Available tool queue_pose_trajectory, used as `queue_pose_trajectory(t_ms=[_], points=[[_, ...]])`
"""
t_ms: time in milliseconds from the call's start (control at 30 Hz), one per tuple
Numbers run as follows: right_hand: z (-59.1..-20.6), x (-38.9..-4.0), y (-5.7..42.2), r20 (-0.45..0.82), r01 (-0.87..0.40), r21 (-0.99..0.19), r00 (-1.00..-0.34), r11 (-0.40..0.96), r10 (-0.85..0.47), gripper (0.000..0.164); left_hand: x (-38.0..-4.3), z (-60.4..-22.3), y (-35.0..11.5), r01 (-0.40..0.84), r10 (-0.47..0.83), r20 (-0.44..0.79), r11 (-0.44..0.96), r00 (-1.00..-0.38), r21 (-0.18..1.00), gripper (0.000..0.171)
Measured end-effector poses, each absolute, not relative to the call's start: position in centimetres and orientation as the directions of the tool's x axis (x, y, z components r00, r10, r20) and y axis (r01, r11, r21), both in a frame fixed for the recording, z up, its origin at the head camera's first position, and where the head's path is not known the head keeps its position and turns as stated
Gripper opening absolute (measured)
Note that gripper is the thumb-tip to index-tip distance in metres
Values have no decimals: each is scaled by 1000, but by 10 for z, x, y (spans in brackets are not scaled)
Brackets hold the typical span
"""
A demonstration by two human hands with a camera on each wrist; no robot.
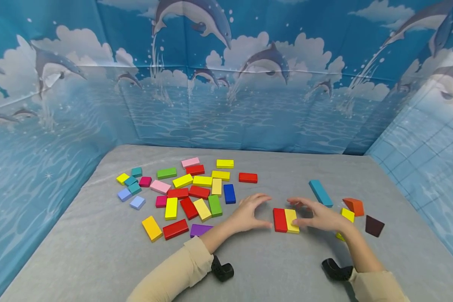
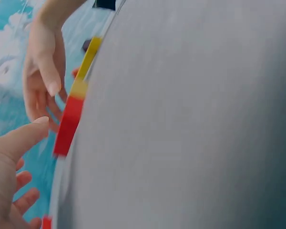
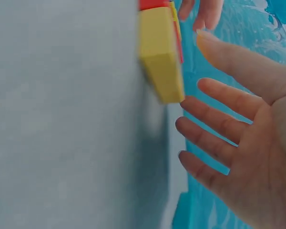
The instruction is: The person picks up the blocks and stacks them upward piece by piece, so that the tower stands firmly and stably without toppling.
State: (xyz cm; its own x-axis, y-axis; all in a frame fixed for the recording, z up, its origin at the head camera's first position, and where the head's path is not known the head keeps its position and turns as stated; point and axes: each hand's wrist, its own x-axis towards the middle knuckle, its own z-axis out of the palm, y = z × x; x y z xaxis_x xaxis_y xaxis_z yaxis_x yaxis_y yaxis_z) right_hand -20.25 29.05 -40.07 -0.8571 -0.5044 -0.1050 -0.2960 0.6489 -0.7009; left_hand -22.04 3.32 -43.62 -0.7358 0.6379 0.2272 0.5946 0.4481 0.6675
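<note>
A red block (image 1: 280, 220) and a pale yellow block (image 1: 292, 221) lie flat side by side, long edges together, on the grey cloth in the head view. My left hand (image 1: 250, 214) is just left of the red block, thumb and fingers spread apart with nothing between them. On the other side my right hand (image 1: 317, 214) has its thumb right at the yellow block's edge and its fingers reaching over beyond it. In the right wrist view the right hand's fingers (image 3: 219, 119) are spread beside the yellow block (image 3: 159, 52), not curled round it.
Many coloured blocks lie scattered to the left, among them a blue block (image 1: 229, 193) and a purple block (image 1: 201, 230). To the right are a teal block (image 1: 320, 193), an orange block (image 1: 353, 206), a dark brown block (image 1: 374, 226) and a yellow block (image 1: 347, 214) partly behind the right wrist.
</note>
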Motion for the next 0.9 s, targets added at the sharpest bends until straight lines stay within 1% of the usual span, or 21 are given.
queue_pose_trajectory(t_ms=[100,233,433,567,700,900], points=[[-395,-217,283,-58,-341,-685,-855,644,-515,59,-229,-432,14,583,587,259,469,-767,664,68],[-391,-241,271,-17,-378,-693,-843,614,-537,57,-239,-430,-14,555,515,274,537,-812,635,67],[-386,-273,248,-31,-386,-708,-819,591,-573,55,-249,-433,-41,488,441,228,669,-868,561,64],[-389,-291,235,-78,-357,-706,-820,611,-568,54,-252,-437,-48,466,430,199,710,-881,528,63],[-397,-305,226,-111,-345,-679,-824,648,-555,52,-253,-440,-49,469,437,191,722,-879,509,63],[-402,-313,218,-168,-315,-683,-811,659,-561,52,-253,-440,-49,472,436,197,724,-878,503,61]])
